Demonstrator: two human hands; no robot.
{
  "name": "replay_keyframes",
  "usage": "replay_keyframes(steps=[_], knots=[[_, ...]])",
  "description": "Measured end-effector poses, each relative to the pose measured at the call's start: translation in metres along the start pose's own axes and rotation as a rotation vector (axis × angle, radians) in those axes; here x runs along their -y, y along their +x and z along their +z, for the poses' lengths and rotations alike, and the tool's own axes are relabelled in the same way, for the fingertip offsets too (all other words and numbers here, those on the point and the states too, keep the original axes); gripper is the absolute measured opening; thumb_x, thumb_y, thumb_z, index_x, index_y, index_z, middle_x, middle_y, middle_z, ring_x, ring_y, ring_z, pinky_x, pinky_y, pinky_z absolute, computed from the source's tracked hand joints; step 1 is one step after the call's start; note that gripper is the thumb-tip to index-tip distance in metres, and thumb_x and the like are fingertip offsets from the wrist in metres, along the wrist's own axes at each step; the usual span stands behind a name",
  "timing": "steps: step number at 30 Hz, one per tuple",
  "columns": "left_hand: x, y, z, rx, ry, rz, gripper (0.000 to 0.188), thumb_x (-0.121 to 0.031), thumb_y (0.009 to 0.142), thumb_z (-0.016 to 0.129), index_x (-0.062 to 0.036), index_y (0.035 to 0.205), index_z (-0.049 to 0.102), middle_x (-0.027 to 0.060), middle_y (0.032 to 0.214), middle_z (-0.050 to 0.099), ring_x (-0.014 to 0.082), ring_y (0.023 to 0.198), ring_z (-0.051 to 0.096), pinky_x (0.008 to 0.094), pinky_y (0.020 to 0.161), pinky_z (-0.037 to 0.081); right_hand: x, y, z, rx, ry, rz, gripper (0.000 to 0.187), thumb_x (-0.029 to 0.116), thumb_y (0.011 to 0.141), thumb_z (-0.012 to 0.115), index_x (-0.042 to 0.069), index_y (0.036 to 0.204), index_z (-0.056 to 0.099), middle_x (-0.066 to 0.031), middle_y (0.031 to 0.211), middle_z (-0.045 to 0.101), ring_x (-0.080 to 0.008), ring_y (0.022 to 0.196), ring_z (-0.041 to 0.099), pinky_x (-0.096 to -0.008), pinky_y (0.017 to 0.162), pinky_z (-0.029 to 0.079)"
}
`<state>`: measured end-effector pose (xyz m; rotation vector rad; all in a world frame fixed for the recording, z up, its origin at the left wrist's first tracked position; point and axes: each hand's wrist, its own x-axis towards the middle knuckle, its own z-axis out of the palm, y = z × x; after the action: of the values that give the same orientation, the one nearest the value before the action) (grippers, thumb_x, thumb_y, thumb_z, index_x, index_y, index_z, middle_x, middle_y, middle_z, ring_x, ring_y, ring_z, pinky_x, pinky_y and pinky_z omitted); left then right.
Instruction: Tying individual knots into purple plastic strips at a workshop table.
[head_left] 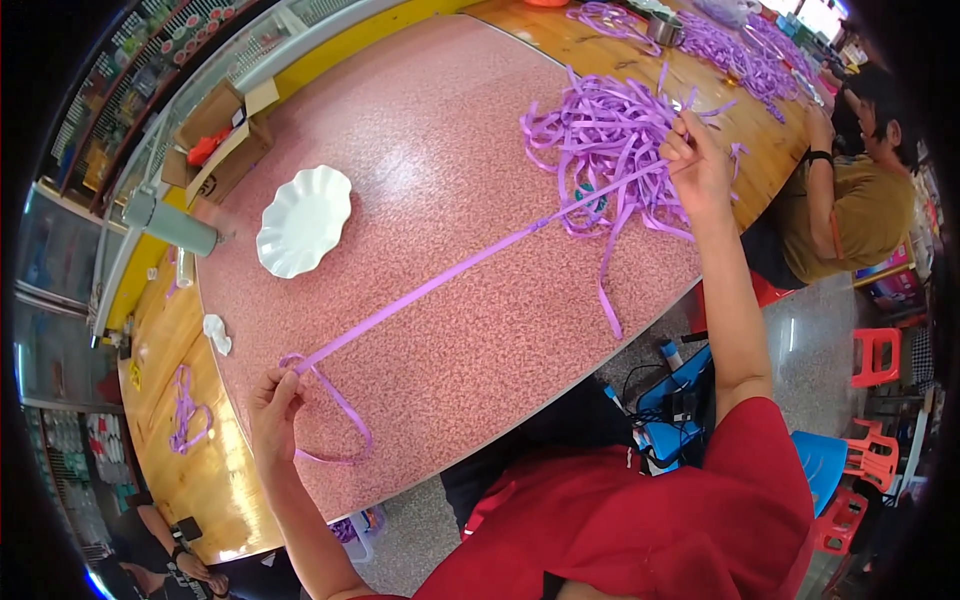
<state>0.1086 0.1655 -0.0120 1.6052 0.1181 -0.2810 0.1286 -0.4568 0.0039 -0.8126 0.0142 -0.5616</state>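
A: What does the figure show?
B: A flat, narrow purple ribbon (430,291), stretched straight and diagonal across the pink tabletop (430,180), darker at one spot near a tangled purple heap (600,140).
A: The hands?
B: Left hand (275,405): thumb and finger pinching the ribbon, slack curling beyond. Right hand (697,165): fingers curled, gripping it beside the heap.

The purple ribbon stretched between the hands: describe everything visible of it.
The ribbon is a flat, narrow, purple strip that looks like fabric. It runs taut and slanting over the pink tabletop, held by the left hand and right hand, crossing in front of a tangled heap. A small darker mark or join shows near the heap. By the left hand, a slack length loops onto the tabletop.
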Motion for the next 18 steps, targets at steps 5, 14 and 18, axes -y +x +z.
replay_keyframes(steps=[5,14,18], knots=[[-0.002,-0.002,0.003,-0.036,-0.022,0.029,0.012,-0.018,0.097,0.065,-0.006,0.098,0.066,0.0008,0.08,0.064,0.0117,0.074,0.061,0.0259,0.07,0.05,-0.004,-0.009,0.003,0.069,-0.045,0.002,0.009,0.011,0.098,0.06,0.007,0.091,0.062,-0.0007,0.081,0.056,-0.0066,0.059,0.044,-0.0244,0.058,0.039],[-0.048,-0.029,0.084,0.103,0.244,0.219,0.013,-0.01,0.096,0.063,0.0007,0.101,0.069,0.0033,0.081,0.066,0.0095,0.076,0.06,0.025,0.073,0.047,-0.041,-0.067,0.1,0.508,-1.498,-0.797,0.032,0.012,0.089,0.068,0.009,0.121,0.068,-0.0109,0.127,0.063,-0.028,0.118,0.058,-0.0393,0.102,0.044],[-0.066,-0.031,0.135,0.222,0.281,0.213,0.015,-0.013,0.098,0.061,0.0004,0.099,0.067,0.0038,0.079,0.066,0.012,0.076,0.06,0.0262,0.076,0.045,-0.078,-0.131,0.157,0.863,-0.899,-0.268,0.034,0.009,0.091,0.066,0.007,0.125,0.066,-0.0118,0.126,0.063,-0.0274,0.118,0.058,-0.0382,0.104,0.043]])
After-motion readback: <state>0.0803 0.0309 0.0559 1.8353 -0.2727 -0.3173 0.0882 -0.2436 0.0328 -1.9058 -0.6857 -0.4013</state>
